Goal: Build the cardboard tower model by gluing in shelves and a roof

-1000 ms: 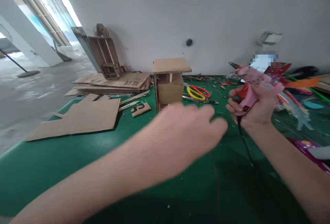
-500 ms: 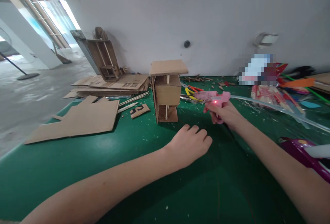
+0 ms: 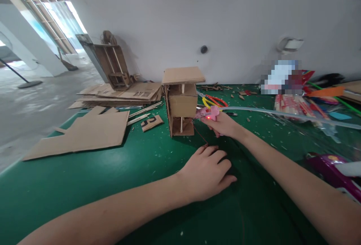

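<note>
A pink hot glue gun [image 3: 213, 114] with a lit red light is gripped in my right hand [image 3: 224, 124]. A long clear glue stick [image 3: 270, 111] runs out of its back to the right. The gun's nose is beside the right side of an upright cardboard structure [image 3: 184, 106]; I cannot tell whether they touch. This structure has a flat top, a box in the middle and a thin stick below it. My left hand [image 3: 207, 171] lies palm down on the green table, fingers apart and thumb out. A thin reddish line [image 3: 201, 133] runs from the structure's base towards its fingertips.
Left lie a cut cardboard sheet [image 3: 96, 130], a small cardboard piece [image 3: 152, 123] and stacked cardboard [image 3: 121, 94] with a cardboard model [image 3: 117, 64]. Behind the gun are orange-and-yellow-handled tools [image 3: 216, 100]. At right are packaged sticks [image 3: 293, 108] and a purple device [image 3: 332, 171].
My right hand has carried the glue gun leftward, up to the structure. My left hand has shifted slightly down, its thumb now stretched out to the right.
</note>
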Motion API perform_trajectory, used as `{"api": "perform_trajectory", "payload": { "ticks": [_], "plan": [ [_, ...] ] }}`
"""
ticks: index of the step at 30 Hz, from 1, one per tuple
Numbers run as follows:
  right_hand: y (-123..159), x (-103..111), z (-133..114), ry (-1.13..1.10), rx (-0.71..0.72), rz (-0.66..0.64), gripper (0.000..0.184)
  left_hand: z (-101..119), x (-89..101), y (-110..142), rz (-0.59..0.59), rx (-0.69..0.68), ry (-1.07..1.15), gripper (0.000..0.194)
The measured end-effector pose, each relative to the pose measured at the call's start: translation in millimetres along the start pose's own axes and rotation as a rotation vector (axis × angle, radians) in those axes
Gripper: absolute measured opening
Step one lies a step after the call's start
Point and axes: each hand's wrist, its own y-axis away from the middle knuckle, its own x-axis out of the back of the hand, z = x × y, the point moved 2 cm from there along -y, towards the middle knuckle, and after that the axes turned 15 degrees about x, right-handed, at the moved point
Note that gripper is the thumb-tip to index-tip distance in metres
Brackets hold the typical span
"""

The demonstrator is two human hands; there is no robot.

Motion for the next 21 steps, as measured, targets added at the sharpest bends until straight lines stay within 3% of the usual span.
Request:
{"api": "perform_trajectory", "payload": {
  "ticks": [5,15,21],
  "plan": [
    [-1,0,0,0.038,0.05,-0.031,0.036,2,-2.4,1,0.007,0.008,-0.012,0.036],
    [2,-3,-7,0.024,0.008,-0.009,0.035,1,-3.0,1,0.022,-0.001,-0.023,0.035],
    [2,-7,-10,0.071,0.098,-0.02,0.031,1,-3.0,1,0.01,0.003,-0.021,0.035]
  ]
}}
